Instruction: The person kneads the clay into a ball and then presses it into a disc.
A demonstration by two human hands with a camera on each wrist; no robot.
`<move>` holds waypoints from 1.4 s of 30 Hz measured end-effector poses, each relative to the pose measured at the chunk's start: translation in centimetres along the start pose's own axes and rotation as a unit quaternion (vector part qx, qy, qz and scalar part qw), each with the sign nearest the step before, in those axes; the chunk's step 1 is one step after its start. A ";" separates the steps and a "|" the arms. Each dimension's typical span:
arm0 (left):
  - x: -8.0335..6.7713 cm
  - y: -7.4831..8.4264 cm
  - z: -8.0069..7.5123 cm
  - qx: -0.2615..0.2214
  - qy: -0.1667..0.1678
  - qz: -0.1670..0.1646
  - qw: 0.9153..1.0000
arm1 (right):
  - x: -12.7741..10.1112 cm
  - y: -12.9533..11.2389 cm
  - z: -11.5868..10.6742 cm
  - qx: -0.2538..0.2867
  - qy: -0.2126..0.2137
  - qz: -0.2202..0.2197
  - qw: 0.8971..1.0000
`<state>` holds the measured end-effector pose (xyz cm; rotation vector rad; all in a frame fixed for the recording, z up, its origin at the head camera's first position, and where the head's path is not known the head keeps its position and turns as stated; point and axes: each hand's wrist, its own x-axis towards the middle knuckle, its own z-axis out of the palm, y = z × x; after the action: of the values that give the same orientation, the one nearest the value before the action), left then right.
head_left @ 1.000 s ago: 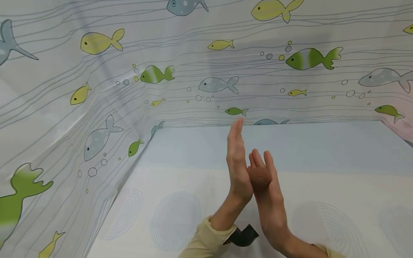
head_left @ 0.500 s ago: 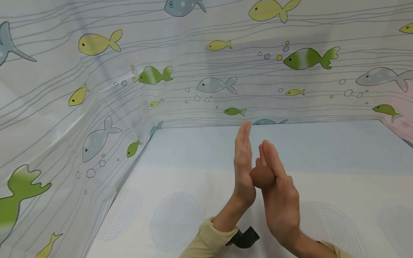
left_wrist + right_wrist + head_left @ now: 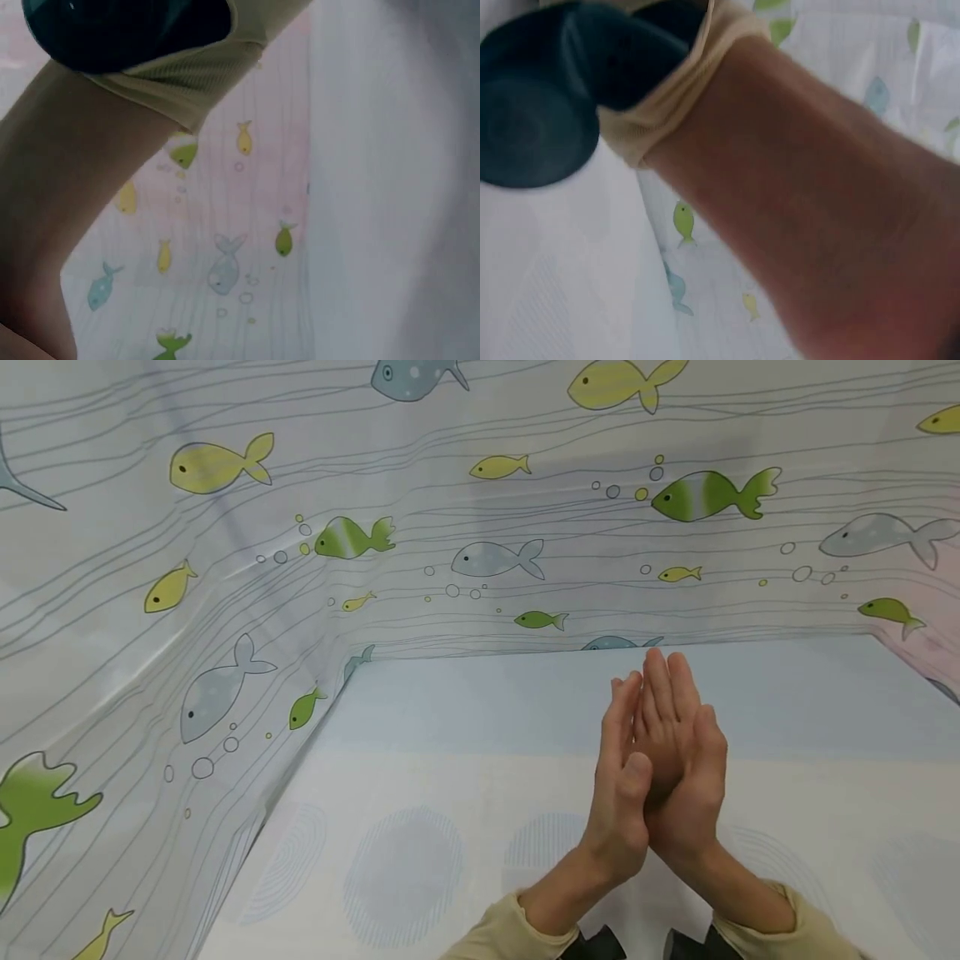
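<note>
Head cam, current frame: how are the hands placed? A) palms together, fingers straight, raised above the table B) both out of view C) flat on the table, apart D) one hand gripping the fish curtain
A: the left hand and right hand meet palm to palm, fingers straight, above the table.

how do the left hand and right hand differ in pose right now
The left hand stands edge-on, showing its back and thumb; the right hand faces the camera more, palm side showing. The right hand's fingertips reach higher than the left hand's. Both are raised above the table, fingers straight, pressed palm to palm, with pale yellow sleeves at the wrists.
</note>
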<state>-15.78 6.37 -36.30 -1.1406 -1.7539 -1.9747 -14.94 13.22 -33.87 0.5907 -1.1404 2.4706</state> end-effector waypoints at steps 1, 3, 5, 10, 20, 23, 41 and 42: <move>0.0 0.1 0.0 0.001 -0.002 0.003 1.000 | 0.2 0.1 -0.1 0.005 0.001 0.000 1.000; 0.0 0.4 0.1 0.006 -0.008 0.014 1.000 | 0.5 0.2 -0.4 0.018 -0.001 -0.002 1.000; -0.1 0.6 0.2 0.012 -0.012 0.019 1.000 | 0.8 0.3 -0.7 0.037 -0.008 -0.005 0.999; -0.2 1.1 0.3 0.028 -0.021 0.018 0.999 | 1.4 0.6 -1.5 0.063 -0.012 -0.008 0.998; -0.1 0.9 0.0 0.034 -0.017 0.000 0.999 | 1.8 0.9 -1.9 0.040 0.001 0.000 0.999; 0.0 0.5 -0.2 0.024 -0.009 -0.011 1.000 | 1.3 1.0 -1.5 0.041 -0.025 0.003 0.999; 1.9 0.1 -3.9 0.030 0.085 0.009 0.996 | -1.4 2.9 -0.1 -0.162 -0.147 0.062 0.974; 1.9 0.1 -4.0 0.032 0.087 0.009 0.996 | -1.4 2.9 -0.1 -0.164 -0.150 0.065 0.973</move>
<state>-18.47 3.17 -34.73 -0.9301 -1.6970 -1.9290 -15.16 11.30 -36.51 0.8290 -1.7115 2.2699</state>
